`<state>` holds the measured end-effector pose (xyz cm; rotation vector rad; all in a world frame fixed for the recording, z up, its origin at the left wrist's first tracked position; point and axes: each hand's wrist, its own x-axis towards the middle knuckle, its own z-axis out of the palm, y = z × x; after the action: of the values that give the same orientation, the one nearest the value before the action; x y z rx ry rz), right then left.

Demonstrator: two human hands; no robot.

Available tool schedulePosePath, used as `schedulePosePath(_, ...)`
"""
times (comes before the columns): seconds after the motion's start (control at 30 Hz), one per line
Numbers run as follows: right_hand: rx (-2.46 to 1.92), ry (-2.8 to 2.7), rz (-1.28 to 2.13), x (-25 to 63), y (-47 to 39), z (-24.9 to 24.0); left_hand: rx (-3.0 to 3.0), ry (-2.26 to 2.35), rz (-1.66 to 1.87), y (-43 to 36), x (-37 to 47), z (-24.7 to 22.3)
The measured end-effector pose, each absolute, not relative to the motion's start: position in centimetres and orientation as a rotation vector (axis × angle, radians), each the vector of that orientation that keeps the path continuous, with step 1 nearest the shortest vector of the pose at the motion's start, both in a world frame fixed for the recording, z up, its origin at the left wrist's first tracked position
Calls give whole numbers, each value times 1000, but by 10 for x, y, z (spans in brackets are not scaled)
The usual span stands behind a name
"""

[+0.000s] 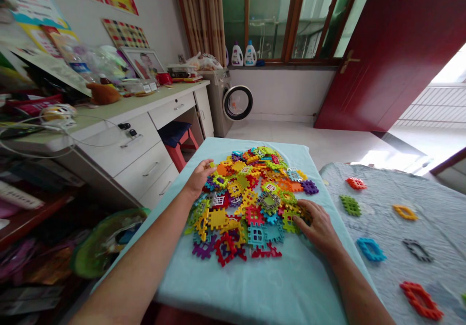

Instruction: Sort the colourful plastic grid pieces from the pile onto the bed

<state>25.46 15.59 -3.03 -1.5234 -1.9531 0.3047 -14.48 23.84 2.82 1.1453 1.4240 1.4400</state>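
Note:
A heap of colourful plastic interlocking blocks (218, 219), flat squares with notched edges, some with window grids, covers the middle of a cloth-covered table. At the heap's left edge is my left hand (200, 177), its fingers bent and closed around a small yellow-green interlocking block (213, 166), which they partly hide. My right hand (317, 224) lies low at the right edge, thumb and fingers apart over the outer blocks. Its thumb is beside a lime window block (290, 221). A purple block (310, 187) lies just beyond that hand.
The table wears a light blue cloth (233, 291). On the right, a second cloth-covered surface (382, 194) carries several separate blocks, among them a blue frame (370, 249) and a red one (421, 299). A cluttered desk (134, 121), stool (178, 138) and open-door washing machine (218, 96) stand left and behind.

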Motion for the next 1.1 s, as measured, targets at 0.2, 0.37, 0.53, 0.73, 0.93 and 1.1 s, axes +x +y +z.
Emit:
schedulePosePath(0.2, -1529, -1946, 327, 254, 156, -29, 1211, 1461, 1367, 240, -165, 27)
schedulePosePath(0.37, -1519, -1934, 326, 254, 156, -30, 1289, 1517, 1312, 233, -178, 22)
schedulePosePath(0.53, -1526, -1940, 328, 254, 156, -30, 1429, 1608, 1196, 223, -178, 17)
schedulePosePath(0.73, -1530, -1949, 341, 254, 155, -28, 1691, 1694, 1030, 216, -164, 22)
schedulePosePath(0.93, -1513, -1942, 327, 254, 155, -27, 2032, 1773, 891, 215, -139, 28)
schedulePosePath(1.1, -1510, -1945, 328, 253, 155, -26, 2134, 1650, 785, 214, -116, 32)
